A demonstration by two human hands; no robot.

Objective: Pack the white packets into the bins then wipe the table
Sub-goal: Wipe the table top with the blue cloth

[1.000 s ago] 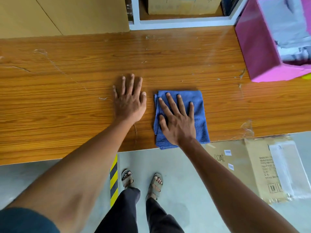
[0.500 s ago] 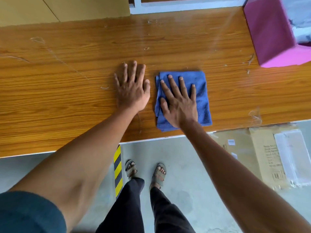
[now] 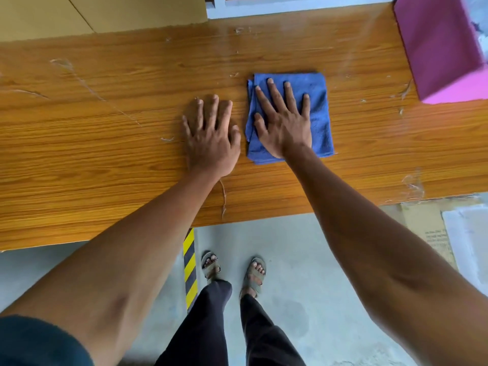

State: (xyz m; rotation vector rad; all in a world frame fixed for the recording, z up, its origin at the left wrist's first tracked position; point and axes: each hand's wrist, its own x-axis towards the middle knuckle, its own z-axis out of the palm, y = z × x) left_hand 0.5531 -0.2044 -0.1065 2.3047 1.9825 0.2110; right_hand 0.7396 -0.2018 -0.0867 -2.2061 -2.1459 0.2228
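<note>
Moved since earlier: blue cloth (image 3: pixel 317 101) and right hand (image 3: pixel 284 125), both farther up the desk (image 3: pixel 105 133). Right hand: spread flat, pressing cloth. Left hand (image 3: pixel 211 138): spread flat on bare wood, just beside cloth. Pink bin (image 3: pixel 443 48): far right corner.

Open wooden table (image 3: pixel 79 143) left of both hands; blocked at far right by pink bin (image 3: pixel 443 48) standing there.

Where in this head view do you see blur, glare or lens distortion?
Head view: the pink bin at the top right is motion-smeared; pale glare streaks the table near its far edge; the wide lens bows the table's near edge; the cloth stays sharp.
</note>
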